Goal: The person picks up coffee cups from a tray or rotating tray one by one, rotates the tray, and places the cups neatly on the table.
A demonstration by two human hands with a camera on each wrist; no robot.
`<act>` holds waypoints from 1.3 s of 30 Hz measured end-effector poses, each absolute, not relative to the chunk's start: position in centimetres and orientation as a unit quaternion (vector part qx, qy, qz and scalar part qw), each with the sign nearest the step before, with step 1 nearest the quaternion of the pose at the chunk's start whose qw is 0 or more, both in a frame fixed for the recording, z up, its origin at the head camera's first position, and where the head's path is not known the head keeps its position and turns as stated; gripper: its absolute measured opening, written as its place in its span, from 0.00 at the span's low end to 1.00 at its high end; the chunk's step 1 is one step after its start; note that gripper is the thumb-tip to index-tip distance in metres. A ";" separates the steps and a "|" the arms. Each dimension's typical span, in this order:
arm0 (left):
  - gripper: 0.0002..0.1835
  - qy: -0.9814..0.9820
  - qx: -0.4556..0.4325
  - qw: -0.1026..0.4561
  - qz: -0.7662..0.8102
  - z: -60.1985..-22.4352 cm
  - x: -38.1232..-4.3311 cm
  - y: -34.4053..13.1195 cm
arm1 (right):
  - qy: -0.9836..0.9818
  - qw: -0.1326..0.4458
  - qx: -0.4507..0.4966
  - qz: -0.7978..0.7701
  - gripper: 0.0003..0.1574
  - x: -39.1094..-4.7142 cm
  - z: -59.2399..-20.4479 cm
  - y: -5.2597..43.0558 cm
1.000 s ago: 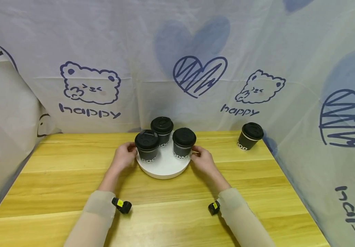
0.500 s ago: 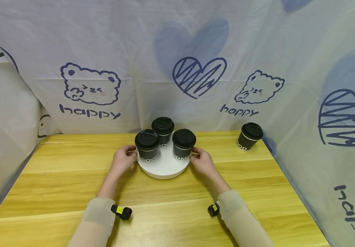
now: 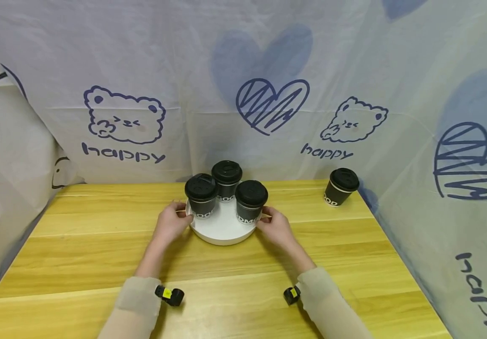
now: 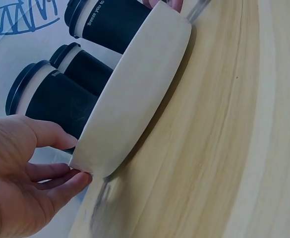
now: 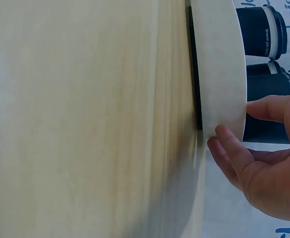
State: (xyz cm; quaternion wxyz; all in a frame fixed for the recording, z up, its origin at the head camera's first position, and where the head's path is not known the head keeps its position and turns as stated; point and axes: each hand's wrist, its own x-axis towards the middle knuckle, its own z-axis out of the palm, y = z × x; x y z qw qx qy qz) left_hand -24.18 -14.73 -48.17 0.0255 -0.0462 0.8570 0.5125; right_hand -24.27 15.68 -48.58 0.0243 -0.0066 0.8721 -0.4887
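A round white turntable (image 3: 223, 230) rests on the wooden table, with three lidded black paper cups standing upright on it. They are a left cup (image 3: 202, 193), a back cup (image 3: 227, 175) and a right cup (image 3: 251, 200). My left hand (image 3: 173, 221) pinches the turntable's left edge; in the left wrist view its thumb lies at the top rim, beside a cup, with the fingers against the side wall. On the opposite edge my right hand (image 3: 276, 227) pinches in the same way, thumb at the rim and fingertips on the wall (image 5: 221, 74).
A fourth lidded black cup (image 3: 341, 187) stands apart at the table's back right. Behind the table (image 3: 226, 292) hangs a white cloth (image 3: 201, 61) printed with bears and hearts, and more cloth hangs at both sides.
The turntable has turned slightly clockwise seen from above: the left cup shifted back, the back cup right, the right cup forward. Both hands stay at the edge, shifting slightly with it.
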 end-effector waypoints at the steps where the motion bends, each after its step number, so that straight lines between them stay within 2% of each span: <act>1: 0.29 0.857 -0.046 0.025 0.513 -48.2 -24.2 -14.7 | 0.873 0.024 -0.007 -0.488 0.34 -24.2 -48.6 15.6; 10: 0.29 0.859 -0.042 0.023 0.509 -48.3 -24.5 -14.9 | 0.865 0.023 -0.005 -0.501 0.36 -24.1 -48.3 15.6; 20: 0.30 0.890 -0.022 0.029 0.455 -48.1 -25.1 -15.1 | 0.830 -0.014 -0.060 -0.554 0.49 -24.5 -47.8 16.2; 29: 0.26 0.927 0.021 0.008 0.375 -48.3 -25.7 -15.7 | 0.836 -0.031 -0.104 -0.538 0.60 -25.5 -47.7 16.3; 34: 0.27 0.941 0.056 0.016 0.332 -48.2 -25.8 -16.2 | 0.824 -0.024 -0.112 -0.555 0.62 -25.9 -48.0 16.2; 39: 0.25 0.963 0.111 -0.007 0.247 -48.2 -26.0 -16.6 | 0.817 -0.024 -0.115 -0.564 0.60 -26.1 -48.4 16.1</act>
